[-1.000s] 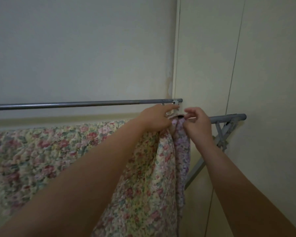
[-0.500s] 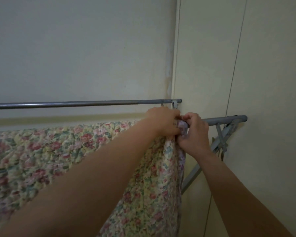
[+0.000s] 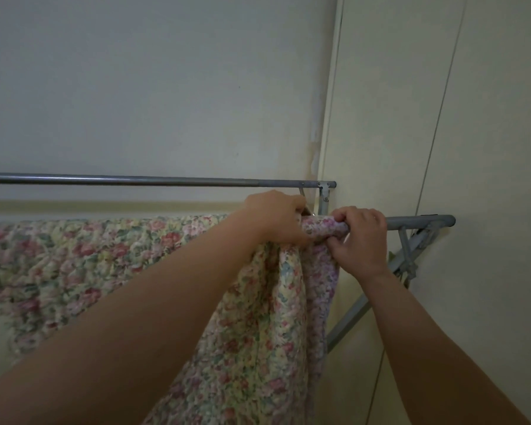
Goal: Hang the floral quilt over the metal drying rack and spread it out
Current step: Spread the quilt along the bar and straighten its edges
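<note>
Both hands [image 3: 276, 217] [image 3: 360, 237] grip floral quilt [image 3: 74, 262] on metal drying rack [image 3: 417, 223].

Quilt [image 3: 74, 265] bottom edge — out of frame

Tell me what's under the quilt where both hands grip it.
The floral quilt drapes over the near rack bar, bare only beyond the right hand. Under the cloth and the left hand, the bar is hidden.

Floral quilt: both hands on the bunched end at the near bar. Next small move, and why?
Probably slide the right hand right along the near bar, drawing the floral quilt with it. The edge is bunched between it and the left hand, and bare bar remains to the right.
</note>
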`<action>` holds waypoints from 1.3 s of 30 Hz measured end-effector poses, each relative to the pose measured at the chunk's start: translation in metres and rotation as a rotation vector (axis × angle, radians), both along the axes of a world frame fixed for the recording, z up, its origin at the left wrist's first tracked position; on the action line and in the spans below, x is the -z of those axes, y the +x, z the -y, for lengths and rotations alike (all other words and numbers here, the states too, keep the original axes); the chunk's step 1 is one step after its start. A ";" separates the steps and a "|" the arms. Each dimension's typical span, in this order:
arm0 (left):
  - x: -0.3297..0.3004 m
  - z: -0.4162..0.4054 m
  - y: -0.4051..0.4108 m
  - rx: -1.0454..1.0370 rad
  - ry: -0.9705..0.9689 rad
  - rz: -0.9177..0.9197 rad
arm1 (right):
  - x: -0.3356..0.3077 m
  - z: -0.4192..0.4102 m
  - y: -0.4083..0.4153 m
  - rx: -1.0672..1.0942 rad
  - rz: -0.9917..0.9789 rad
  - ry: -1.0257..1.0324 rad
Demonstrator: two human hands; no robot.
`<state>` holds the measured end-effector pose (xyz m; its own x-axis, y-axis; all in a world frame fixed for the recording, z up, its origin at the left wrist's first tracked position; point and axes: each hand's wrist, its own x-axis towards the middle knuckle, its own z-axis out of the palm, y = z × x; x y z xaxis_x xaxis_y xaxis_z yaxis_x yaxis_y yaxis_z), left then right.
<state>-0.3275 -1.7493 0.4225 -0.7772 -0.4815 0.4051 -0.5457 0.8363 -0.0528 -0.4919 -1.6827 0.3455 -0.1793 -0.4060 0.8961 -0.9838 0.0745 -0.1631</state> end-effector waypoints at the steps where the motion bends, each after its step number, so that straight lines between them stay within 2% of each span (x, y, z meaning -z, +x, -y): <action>1: 0.001 0.001 0.005 -0.016 -0.006 -0.002 | -0.001 -0.001 0.000 0.005 -0.008 0.008; 14: 0.004 0.014 0.078 -0.142 -0.104 0.004 | -0.005 -0.005 0.003 0.036 -0.028 0.032; 21: 0.010 0.011 0.082 -0.127 -0.112 -0.005 | -0.005 -0.005 0.021 0.086 -0.020 0.083; 28: 0.011 0.014 0.081 -0.107 -0.094 -0.024 | -0.007 0.016 0.089 -0.173 -0.298 -0.018; 31: 0.012 0.012 0.083 -0.105 -0.098 -0.057 | -0.007 0.028 0.106 -0.247 -0.272 0.017; 39: 0.012 0.012 0.091 -0.117 -0.116 -0.043 | -0.006 0.033 0.105 -0.186 -0.214 0.045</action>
<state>-0.2363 -1.7611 0.4101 -0.6995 -0.5152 0.4953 -0.6425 0.7568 -0.1201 -0.3872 -1.7153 0.3516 0.0934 -0.4545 0.8858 -0.9930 -0.1077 0.0495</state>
